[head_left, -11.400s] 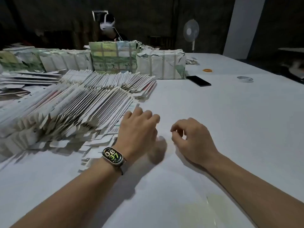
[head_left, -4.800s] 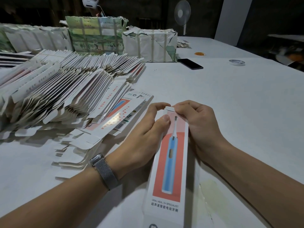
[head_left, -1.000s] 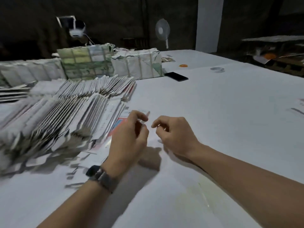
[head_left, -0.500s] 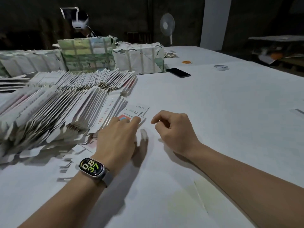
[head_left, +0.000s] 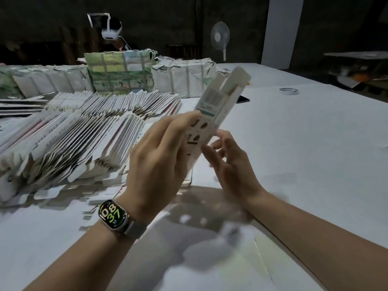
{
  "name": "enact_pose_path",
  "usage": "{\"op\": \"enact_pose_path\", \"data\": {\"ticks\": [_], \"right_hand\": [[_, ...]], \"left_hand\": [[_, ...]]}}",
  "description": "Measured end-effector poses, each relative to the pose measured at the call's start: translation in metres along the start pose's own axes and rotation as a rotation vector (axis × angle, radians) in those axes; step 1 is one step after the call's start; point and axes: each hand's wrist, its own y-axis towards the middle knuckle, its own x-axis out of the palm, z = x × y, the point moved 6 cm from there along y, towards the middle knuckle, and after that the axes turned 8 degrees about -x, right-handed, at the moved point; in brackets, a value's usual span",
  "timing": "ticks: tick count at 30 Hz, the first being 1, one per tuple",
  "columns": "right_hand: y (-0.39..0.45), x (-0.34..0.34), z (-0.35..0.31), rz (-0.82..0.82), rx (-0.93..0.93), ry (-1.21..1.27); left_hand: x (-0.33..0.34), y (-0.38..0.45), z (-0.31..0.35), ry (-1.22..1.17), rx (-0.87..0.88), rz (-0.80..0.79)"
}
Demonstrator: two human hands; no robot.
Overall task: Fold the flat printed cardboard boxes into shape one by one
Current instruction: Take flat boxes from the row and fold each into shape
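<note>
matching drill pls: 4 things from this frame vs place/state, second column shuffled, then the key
Things:
1. cardboard box
2. tape roll
3. watch
4. fan

Place or state:
A. on the left wrist
B. standing beyond the far table edge
C. lifted off the table, in the left hand grip, right hand beside it
D. lying flat on the table, far right

Pairs: 1-C, 2-D, 3-A, 4-B
</note>
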Motion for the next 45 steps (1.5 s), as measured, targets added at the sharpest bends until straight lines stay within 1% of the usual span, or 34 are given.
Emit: {"op": "enact_pose_path", "data": {"ticks": [2, 4, 6, 8, 9, 10, 11, 13, 15, 17, 19, 22, 26, 30, 34, 37, 41, 45], "right_hand": [[-0.002, 0.005, -0.004, -0.043, -0.001, 0.104], [-0.005, 0.011, -0.006, -0.078, 0.023, 0.266], [-0.007, 0.012, -0.006, -0.073, 0.074, 0.4], [-0.007, 0.011, -0.005, -0.084, 0.108, 0.416], [-0.007, 0.01, -0.004, -0.104, 0.118, 0.403], [-0.008, 0.011, -0.004, -0.125, 0.127, 0.383], [-0.01, 0.011, -0.003, -0.141, 0.136, 0.349], [-0.012, 0.009, 0.0, -0.138, 0.145, 0.225], [-0.012, 0.003, 0.002, -0.088, 0.135, 0.109], [-0.01, -0.002, 0.001, -0.05, 0.12, 0.056], [-0.011, 0.0, -0.002, -0.093, 0.109, 0.042], [-0.016, 0.01, -0.004, -0.205, 0.112, 0.068], [-0.017, 0.012, -0.005, -0.213, 0.108, 0.085], [-0.018, 0.014, -0.003, -0.215, 0.129, 0.125], [-0.019, 0.021, -0.001, -0.214, 0.17, 0.285], [-0.018, 0.023, 0.0, -0.234, 0.181, 0.342], [-0.018, 0.024, 0.001, -0.306, 0.169, 0.318], [-0.018, 0.025, 0.002, -0.32, 0.156, 0.301]], "left_hand": [[0.002, -0.001, -0.005, -0.162, -0.143, 0.008], [0.011, -0.005, -0.015, -0.352, -0.381, -0.016], [0.022, -0.013, -0.028, -0.584, -0.65, -0.046], [0.037, -0.024, -0.036, -0.851, -0.903, -0.132], [0.045, -0.031, -0.036, -0.974, -0.998, -0.186], [0.051, -0.037, -0.034, -1.053, -1.059, -0.227], [0.055, -0.041, -0.032, -1.078, -1.088, -0.254], [0.061, -0.048, -0.028, -1.049, -1.087, -0.294], [0.067, -0.052, -0.024, -1.037, -1.076, -0.334], [0.07, -0.055, -0.024, -1.018, -1.092, -0.361], [0.071, -0.058, -0.024, -1.014, -1.115, -0.377], [0.071, -0.061, -0.023, -1.068, -1.169, -0.354], [0.072, -0.062, -0.021, -1.099, -1.174, -0.316], [0.073, -0.059, -0.023, -0.993, -1.083, -0.309], [0.074, -0.056, -0.025, -0.907, -1.007, -0.31], [0.078, -0.059, -0.029, -0.92, -1.05, -0.307], [0.079, -0.063, -0.036, -0.963, -1.152, -0.255], [0.078, -0.063, -0.041, -0.871, -1.135, -0.263]]}}
